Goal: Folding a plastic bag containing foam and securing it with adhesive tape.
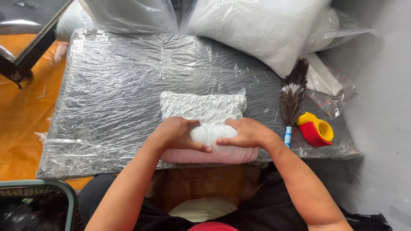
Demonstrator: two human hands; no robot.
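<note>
Both my hands press on a white textured pillow in clear plastic (205, 109) that is partly rolled toward me. My left hand (175, 133) grips the left side of the roll. My right hand (246, 132) grips the right side, fingers pointing inward across the smooth white roll (208, 133). Under the roll lies a pink padded piece (214, 156) at the near edge of the board. The board is a dark grey slab covered with crinkled clear film (120, 94).
A feather duster with a blue-and-white handle (292, 100) lies right of the pillow, and a yellow and red tape dispenser (314, 128) beside it. Bagged white pillows (261, 30) are stacked at the back. A green basket (38, 201) sits lower left. Orange sheet (21, 119) covers the left.
</note>
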